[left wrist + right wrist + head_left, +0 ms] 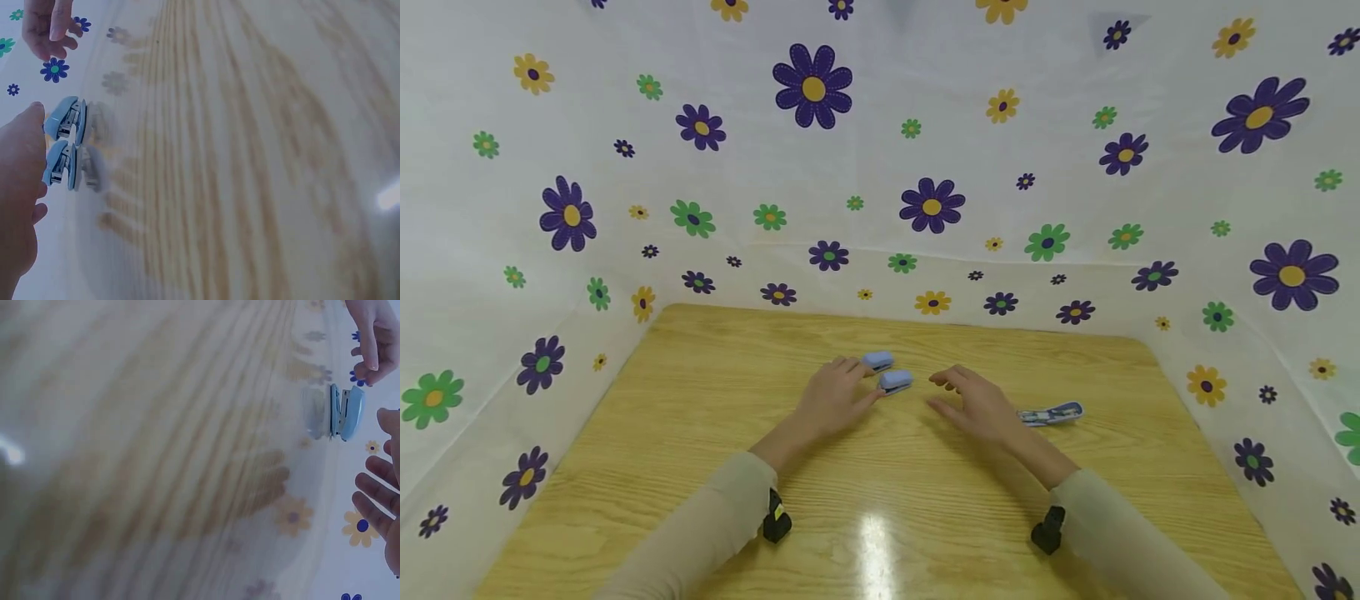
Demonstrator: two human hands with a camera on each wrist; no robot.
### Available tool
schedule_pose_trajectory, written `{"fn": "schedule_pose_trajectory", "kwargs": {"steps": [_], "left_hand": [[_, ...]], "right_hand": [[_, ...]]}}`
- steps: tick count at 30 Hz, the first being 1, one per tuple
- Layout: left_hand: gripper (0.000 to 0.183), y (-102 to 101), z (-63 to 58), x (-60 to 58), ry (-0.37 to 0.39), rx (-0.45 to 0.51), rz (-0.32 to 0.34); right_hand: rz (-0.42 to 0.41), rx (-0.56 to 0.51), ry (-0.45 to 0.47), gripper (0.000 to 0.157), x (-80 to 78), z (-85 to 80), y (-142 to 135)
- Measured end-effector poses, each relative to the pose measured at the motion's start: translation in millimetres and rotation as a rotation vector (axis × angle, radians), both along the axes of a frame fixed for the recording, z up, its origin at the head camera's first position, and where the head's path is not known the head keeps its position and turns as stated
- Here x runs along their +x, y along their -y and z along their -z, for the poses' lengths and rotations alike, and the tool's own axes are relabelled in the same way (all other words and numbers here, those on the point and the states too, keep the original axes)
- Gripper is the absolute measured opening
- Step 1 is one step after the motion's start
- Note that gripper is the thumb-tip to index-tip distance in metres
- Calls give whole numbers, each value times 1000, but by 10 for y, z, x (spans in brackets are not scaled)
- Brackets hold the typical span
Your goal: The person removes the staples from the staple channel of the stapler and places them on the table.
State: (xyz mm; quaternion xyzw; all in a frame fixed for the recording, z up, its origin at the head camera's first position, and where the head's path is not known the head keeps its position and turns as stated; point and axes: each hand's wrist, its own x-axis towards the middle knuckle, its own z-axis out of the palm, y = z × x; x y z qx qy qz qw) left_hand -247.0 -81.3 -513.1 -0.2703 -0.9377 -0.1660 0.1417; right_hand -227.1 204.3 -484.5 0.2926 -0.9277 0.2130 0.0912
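Note:
Two small light-blue staplers lie close together on the wooden table: the nearer stapler [896, 382] and the farther stapler [877, 360]. My left hand [833, 398] is at their left ends, its thumb by the nearer one and its fingers by the farther one. Whether it touches them is hard to tell. In the left wrist view both staplers [65, 119] stand upright on their bases beside the left hand [15, 194]. My right hand [981, 404] hovers to the right of the staplers, fingers loosely bent around nothing. The right wrist view shows this hand [384, 487] with its fingers spread.
A long, slim, patterned object with a blue rim [1054, 414] lies right of the right hand, partly hidden by it. White flower-printed cloth [865, 167] encloses the back and sides of the wooden table [865, 467]. The tabletop reflects light near the front.

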Motion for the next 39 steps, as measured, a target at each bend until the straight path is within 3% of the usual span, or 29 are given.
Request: {"fn": "schedule_pose_trajectory", "kwargs": {"steps": [12, 20, 33, 39], "left_hand": [[41, -102, 123, -77, -14, -28, -24], [34, -138, 171, -93, -90, -39, -45], [31, -198, 141, -59, -42, -9, -6], [30, -266, 133, -33, -69, -13, 39]], "right_hand": [[-63, 174, -79, 38, -314, 29, 303], [-15, 278, -65, 38, -459, 110, 411], [7, 287, -47, 36, -443, 164, 359], [9, 290, -65, 34, -354, 164, 254]]}}
